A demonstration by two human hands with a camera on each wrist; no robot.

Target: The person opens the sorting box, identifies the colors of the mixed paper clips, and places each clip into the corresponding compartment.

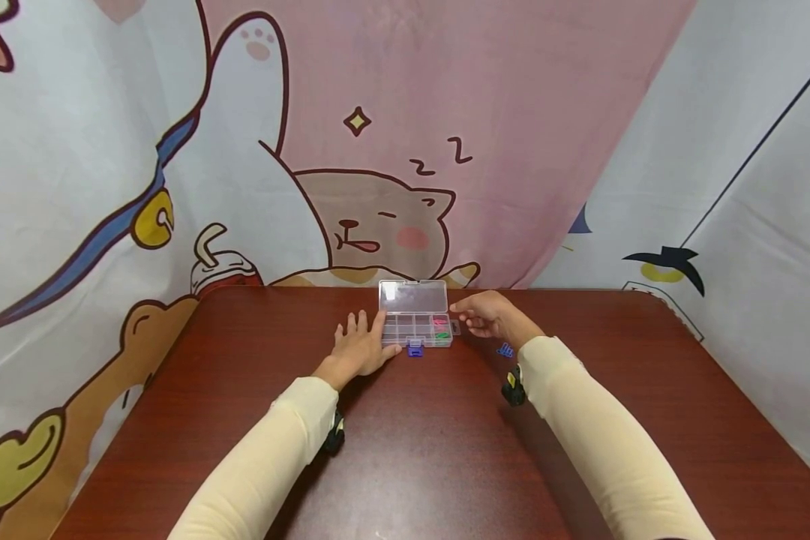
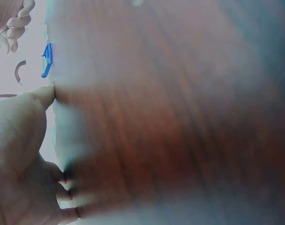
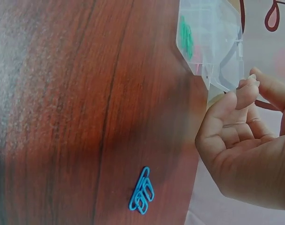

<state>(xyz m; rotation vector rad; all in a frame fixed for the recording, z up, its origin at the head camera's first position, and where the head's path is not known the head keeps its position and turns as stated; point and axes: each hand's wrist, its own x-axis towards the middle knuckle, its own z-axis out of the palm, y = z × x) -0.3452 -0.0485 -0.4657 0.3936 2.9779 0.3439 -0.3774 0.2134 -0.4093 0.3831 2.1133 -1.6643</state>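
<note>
Left hand (image 1: 361, 349), fingers spread, rests beside the box (image 1: 405, 329) in the head view; the lid (image 1: 413, 297) stands up. Right hand (image 1: 489, 315) curls its fingers near the lid (I cannot tell if it holds anything). Left wrist view: the blue latch (image 2: 47, 61) is near the thumb (image 2: 44, 94). Right wrist view: blue clips (image 3: 142, 191) lie on the table (image 3: 53, 117), pink clips (image 3: 197, 55) and green clips (image 3: 186, 40) inside the box.

Losing a bit of the clear plastic divided box (image 1: 435, 343) behind the bare left hand (image 1: 361, 349) in the head view; can't count the tiny pink pieces (image 1: 440, 322) and green pieces (image 1: 442, 336). Over to the left wrist, getting mostly blur across the reddish-brown wooden tabletop (image 2: 179, 117). Right wrist: seeing that box cropped at the top; can't tell full from empty in the bare right hand (image 3: 245, 145).
</note>
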